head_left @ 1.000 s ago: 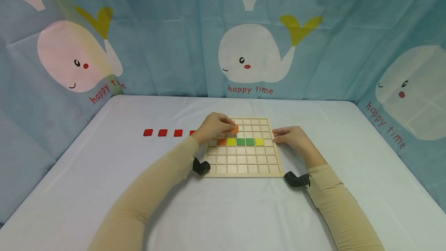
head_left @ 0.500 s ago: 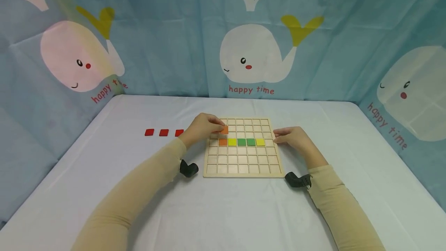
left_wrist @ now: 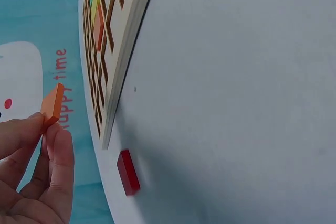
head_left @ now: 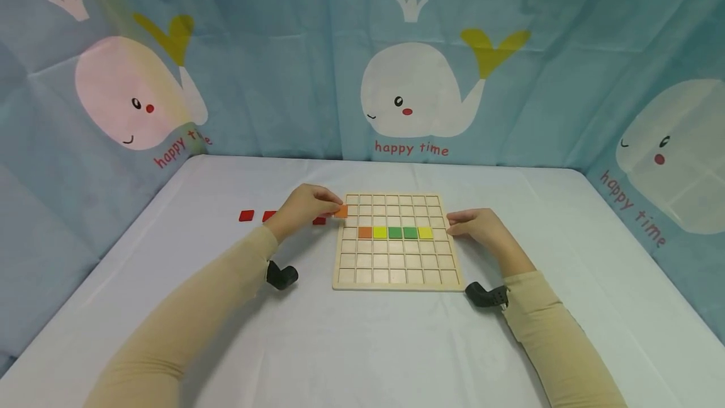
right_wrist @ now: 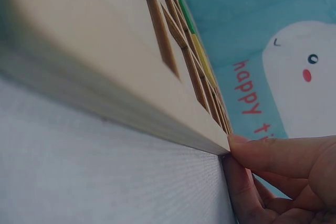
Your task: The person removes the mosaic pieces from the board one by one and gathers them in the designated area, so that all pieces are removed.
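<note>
My left hand (head_left: 304, 208) pinches a square orange tile (left_wrist: 52, 106) between thumb and fingers, raised by the left edge of a wooden grid board (head_left: 398, 263). At the board's right edge, my right hand (head_left: 481, 226) grips the rim, the thumb on top in the right wrist view. One row of the grid bears an orange tile (head_left: 365, 232), then a yellow tile (head_left: 380, 232), two green tiles (head_left: 395, 232) and another yellow tile (head_left: 425, 232). The other squares of the grid show bare wood.
Red tiles lie in a row left of the board, one at the far left (head_left: 246, 215) and one close to the board (left_wrist: 128, 172); my left hand partly hides the row. A white cloth (head_left: 362, 345) covers the table, and a blue whale-print curtain (head_left: 306, 80) hangs behind.
My left hand has carried the orange tile leftward from over the board to its left edge, uncovering the grid's upper left. My right hand has stayed at the right rim.
</note>
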